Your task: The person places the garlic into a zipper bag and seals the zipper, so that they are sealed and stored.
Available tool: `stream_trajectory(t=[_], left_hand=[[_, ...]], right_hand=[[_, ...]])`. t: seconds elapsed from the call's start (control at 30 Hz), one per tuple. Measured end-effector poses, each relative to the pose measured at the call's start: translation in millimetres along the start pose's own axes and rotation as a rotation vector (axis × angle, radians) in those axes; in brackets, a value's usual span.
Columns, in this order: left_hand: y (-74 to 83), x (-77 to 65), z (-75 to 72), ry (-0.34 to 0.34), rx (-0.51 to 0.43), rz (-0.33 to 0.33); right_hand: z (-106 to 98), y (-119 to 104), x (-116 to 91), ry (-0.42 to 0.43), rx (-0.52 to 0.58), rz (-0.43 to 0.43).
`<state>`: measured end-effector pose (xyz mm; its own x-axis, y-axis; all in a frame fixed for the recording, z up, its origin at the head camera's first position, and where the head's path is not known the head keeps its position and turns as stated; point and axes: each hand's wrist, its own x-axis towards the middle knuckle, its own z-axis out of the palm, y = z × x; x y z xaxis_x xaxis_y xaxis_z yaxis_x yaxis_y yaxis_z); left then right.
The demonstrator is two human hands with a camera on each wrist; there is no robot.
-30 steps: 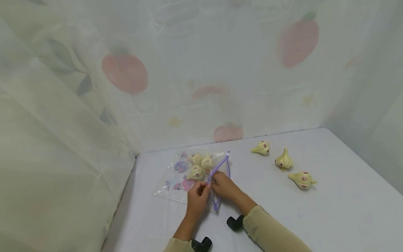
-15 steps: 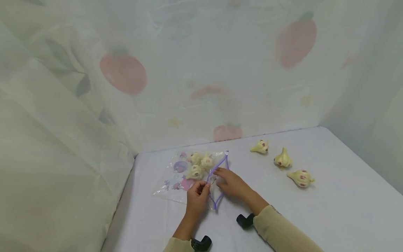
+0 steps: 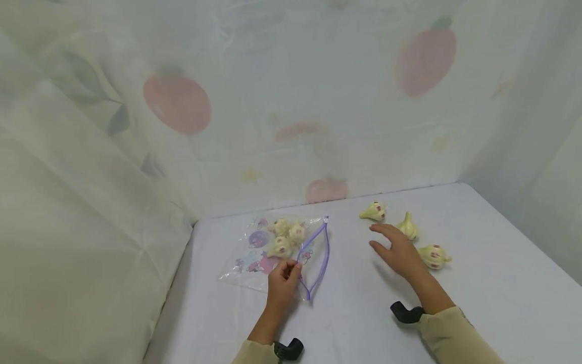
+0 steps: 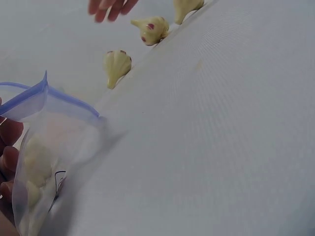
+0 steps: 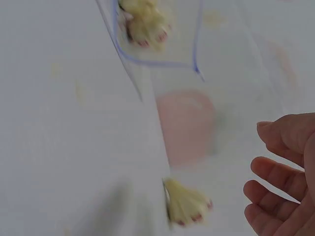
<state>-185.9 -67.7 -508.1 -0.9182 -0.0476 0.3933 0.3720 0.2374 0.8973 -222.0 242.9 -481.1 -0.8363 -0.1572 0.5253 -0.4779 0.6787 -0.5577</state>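
A clear zip bag (image 3: 247, 255) with cartoon prints lies on the table, its purple zip edge spread apart into a gap. Three garlic bulbs (image 3: 281, 246) are inside it. My left hand (image 3: 282, 285) pinches the near lip of the bag between thumb and fingers. To the right, my right hand (image 3: 401, 257) is over the table with nothing in it, thumb and fingers apart, as the right wrist view also shows. Beside and behind it lie three loose bulbs: a far one (image 3: 374, 211), a middle one (image 3: 409, 226) partly hidden by the hand, and a near one (image 3: 435, 257).
A white cloth covers the table (image 3: 354, 323). Behind it hangs a pale curtain (image 3: 254, 101) with fruit prints, and another drape (image 3: 91, 227) closes off the left side. Black wrist mounts (image 3: 289, 350) sit at both cuffs.
My right hand has come out of the bag's mouth, empty, and moved right to the loose garlic bulbs. My left hand has stayed on the bag's lip, and the mouth gapes wider.
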Motion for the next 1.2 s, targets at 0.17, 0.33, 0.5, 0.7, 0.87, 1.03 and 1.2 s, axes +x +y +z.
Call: stream_trajectory(t=[0.17,0.33,0.5,0.7,0.87,1.03,1.2], left_hand=[[-1.1,-0.1,-0.4,0.000,-0.004,0.019],[0.0,1.0,-0.7,-0.003,-0.007,0.026],[0.8,2.2,-1.0,0.003,-0.008,0.027],[-2.0,-0.1,-1.0,0.001,-0.003,0.024],[-3.0,-1.2,-1.1,-0.004,0.001,0.001],[-3.1,-1.1,-1.0,-0.011,0.001,-0.024],[-1.1,0.3,-0.8,-0.005,0.002,-0.025]], right_hand=[[-39,15,-13,0.037,-0.087,0.169],[-71,30,-26,-0.025,-0.117,0.359],[-88,49,-35,-0.144,-0.085,0.502],[-91,71,-46,-0.293,-0.032,0.608],[-85,82,-52,-0.335,0.000,0.632],[-82,88,-55,-0.350,-0.016,0.604],[-80,92,-56,-0.344,-0.023,0.615]])
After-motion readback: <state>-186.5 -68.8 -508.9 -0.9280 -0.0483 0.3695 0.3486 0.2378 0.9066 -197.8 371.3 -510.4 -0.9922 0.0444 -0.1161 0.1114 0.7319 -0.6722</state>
